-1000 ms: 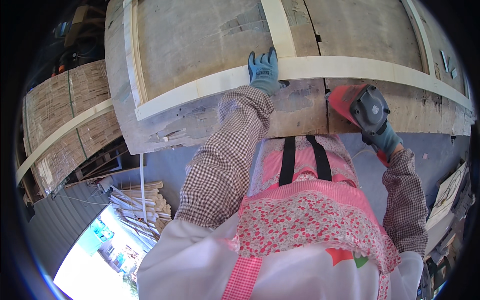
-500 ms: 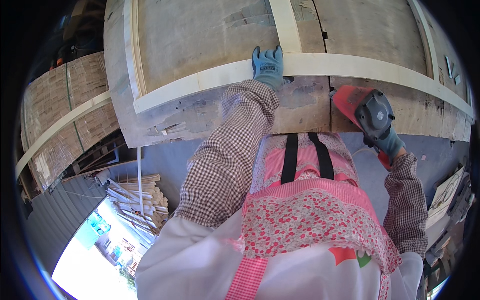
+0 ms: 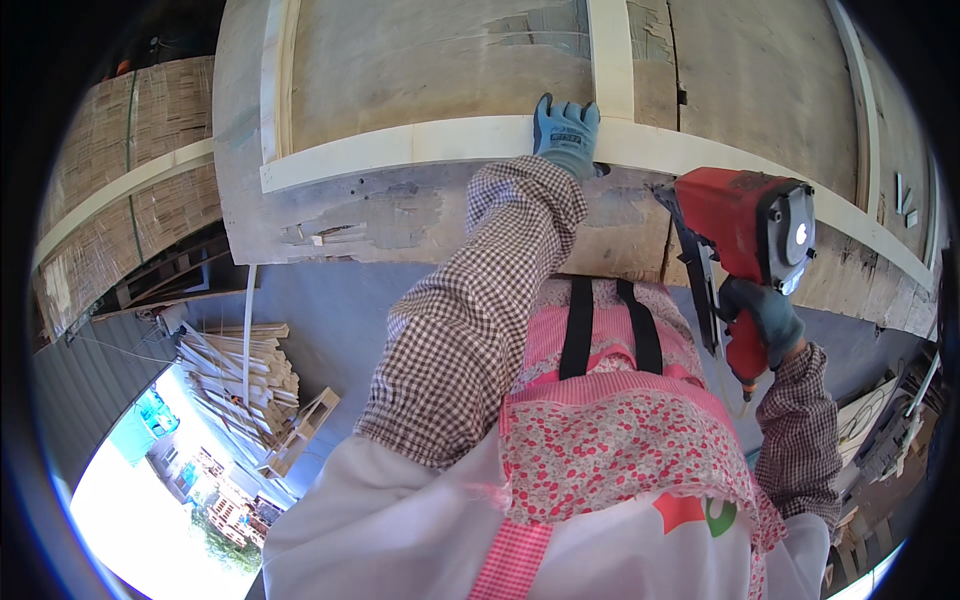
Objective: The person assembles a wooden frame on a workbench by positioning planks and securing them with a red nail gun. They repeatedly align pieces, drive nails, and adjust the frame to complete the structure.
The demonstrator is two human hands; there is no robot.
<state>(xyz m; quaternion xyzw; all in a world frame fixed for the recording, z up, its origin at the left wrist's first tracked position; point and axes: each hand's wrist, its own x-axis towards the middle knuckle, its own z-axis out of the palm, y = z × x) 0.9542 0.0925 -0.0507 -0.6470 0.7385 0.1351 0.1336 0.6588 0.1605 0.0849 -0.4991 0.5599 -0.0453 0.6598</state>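
Observation:
My left hand, in a blue glove with dark fingertips, grips the long pale wooden strip. Its fingers reach over the strip's far edge and the thumb lies at the near edge. Just beside it, a crosspiece meets the long strip. My right hand, gloved too, is closed around the handle of a red and black nail gun. The gun is held at the near edge of the worktable, its dark nose and magazine on the left side. Whether the nose touches the wood, I cannot tell.
More pale strips lie on the worn table, including a left one and a right one. Small metal pieces rest at the far right. Strapped wooden boards stand left. Scrap slats are piled on the floor.
My right hand has turned and lifted the nail gun, so its side and magazine now show. The left hand keeps its place on the strip while the whole view shifts slightly.

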